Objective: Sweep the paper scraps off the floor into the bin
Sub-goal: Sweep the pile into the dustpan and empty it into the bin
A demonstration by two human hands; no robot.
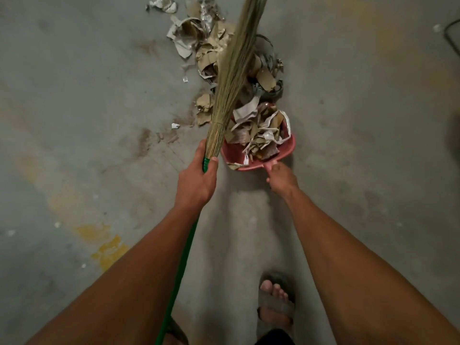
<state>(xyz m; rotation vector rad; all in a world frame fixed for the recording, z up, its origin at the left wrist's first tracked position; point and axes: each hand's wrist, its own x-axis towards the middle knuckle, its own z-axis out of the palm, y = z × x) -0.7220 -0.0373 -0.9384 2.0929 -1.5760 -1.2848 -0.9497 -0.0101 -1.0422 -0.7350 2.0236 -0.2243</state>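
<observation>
While the left hand (196,180) grips the broom (234,70) where its green handle meets the straw, the right hand (282,179) curls round the stub handle of the pink dustpan (234,155). Scraps (258,135) of paper and cardboard fill the pan, which rests on the concrete floor (87,108). More lie heaped beyond it, under and beside the straw. A sandalled foot (275,305) stands below

We are seeing torn paper and cardboard scraps (214,51) lying strewn over the grey floor (74,95), with more heaping in the pink dustpan (286,148), while the straw broom (231,70) is lying across the pile.
</observation>
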